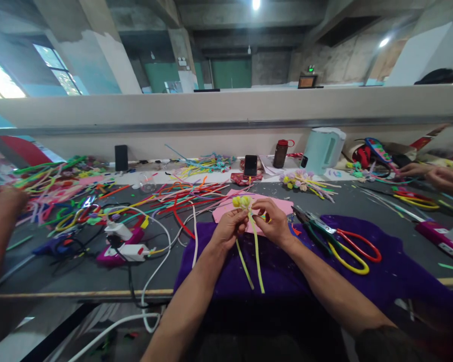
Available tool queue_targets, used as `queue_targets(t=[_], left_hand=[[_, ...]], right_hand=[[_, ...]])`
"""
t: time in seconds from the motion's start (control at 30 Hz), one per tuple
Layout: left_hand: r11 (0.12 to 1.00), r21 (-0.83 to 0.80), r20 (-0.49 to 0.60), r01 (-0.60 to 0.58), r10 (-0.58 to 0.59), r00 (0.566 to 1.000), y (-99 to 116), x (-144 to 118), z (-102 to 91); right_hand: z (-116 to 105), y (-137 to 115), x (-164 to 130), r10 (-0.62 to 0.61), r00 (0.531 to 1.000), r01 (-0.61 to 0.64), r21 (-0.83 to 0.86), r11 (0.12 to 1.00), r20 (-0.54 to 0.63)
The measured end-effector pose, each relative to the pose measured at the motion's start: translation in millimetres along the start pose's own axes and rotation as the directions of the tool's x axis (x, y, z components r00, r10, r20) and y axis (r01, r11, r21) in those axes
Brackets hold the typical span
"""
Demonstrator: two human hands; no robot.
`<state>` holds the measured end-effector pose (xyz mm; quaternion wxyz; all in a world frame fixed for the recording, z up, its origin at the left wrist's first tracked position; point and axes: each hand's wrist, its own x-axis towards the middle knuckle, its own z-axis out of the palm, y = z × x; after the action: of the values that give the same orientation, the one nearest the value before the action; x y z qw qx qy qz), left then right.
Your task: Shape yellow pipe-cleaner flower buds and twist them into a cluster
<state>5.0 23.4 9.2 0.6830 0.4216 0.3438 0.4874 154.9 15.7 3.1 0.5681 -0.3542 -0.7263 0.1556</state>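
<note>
Both grips clamp our yellow flower at its head: left hand, right hand; green stems trail toward us over the counter.

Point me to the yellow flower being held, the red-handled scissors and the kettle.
yellow flower (242,202), head view, on its fuzzy top.
red-handled scissors (357,244), head view, on the red handle loop.
kettle (323,149), head view, on its pale body.

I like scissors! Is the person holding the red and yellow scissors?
No, the red and yellow scissors lie on the purple cloth, while both hands pinch a yellow-green pipe-cleaner flower.
</note>
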Motion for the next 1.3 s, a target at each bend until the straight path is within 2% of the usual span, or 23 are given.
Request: queue_targets(t=[0.07,0.2,0.3,0.5,0.73,0.83,1.0,1.17,1.23,1.3], left_hand=[[0.999,-0.025,0.014,0.027,-0.027,1.000,0.2,-1.1,1.7],[0.996,-0.044,0.003,0.081,-0.081,0.997,-0.6,-2.2,4.7],[0.995,-0.055,0.010,0.087,-0.087,0.996,-0.9,-2.9,6.2],[0.993,-0.097,0.004,0.065,-0.065,0.998,-0.9,-6.5,10.0],[0.982,-0.187,-0.025,0.013,-0.018,1.000,-6.4,-8.7,17.7],[0.976,-0.218,-0.022,0.008,-0.013,1.000,-8.8,-9.3,20.0],[0.973,-0.228,-0.046,-0.037,0.027,0.999,-10.2,-10.6,22.0],[0.962,-0.144,-0.177,-0.233,0.206,0.962,-8.9,-12.7,26.0],[0.943,-0.098,-0.204,-0.318,0.294,0.934,-8.2,-14.1,27.1],[0.927,-0.031,-0.206,-0.373,0.359,0.910,-7.4,-16.2,27.2]], right_hand=[[0.6,-1.1,-1.0,-0.100,0.994,0.101,-0.051,0.994,0.034],[-1.0,-0.3,0.6,-0.179,0.984,0.180,-0.138,0.974,0.017],[-1.6,-0.3,0.3,-0.198,0.980,0.200,-0.179,0.963,0.025],[0.5,-5.0,-5.0,-0.160,0.987,0.153,-0.274,0.949,-0.004],[-5.3,-3.2,-5.4,-0.324,0.945,0.314,-0.388,0.867,0.041],[-7.6,-1.7,-5.0,-0.355,0.934,0.342,-0.406,0.847,0.046],[-8.3,-3.9,-3.8,-0.320,0.947,0.309,-0.381,0.871,0.036],[-7.9,-12.2,-3.6,-0.283,0.959,0.271,-0.266,0.925,-0.005],[-7.8,-17.5,-4.4,-0.209,0.978,0.204,-0.179,0.962,-0.012],[-7.2,-22.8,-4.8,-0.070,0.997,0.070,-0.051,0.996,-0.010]])
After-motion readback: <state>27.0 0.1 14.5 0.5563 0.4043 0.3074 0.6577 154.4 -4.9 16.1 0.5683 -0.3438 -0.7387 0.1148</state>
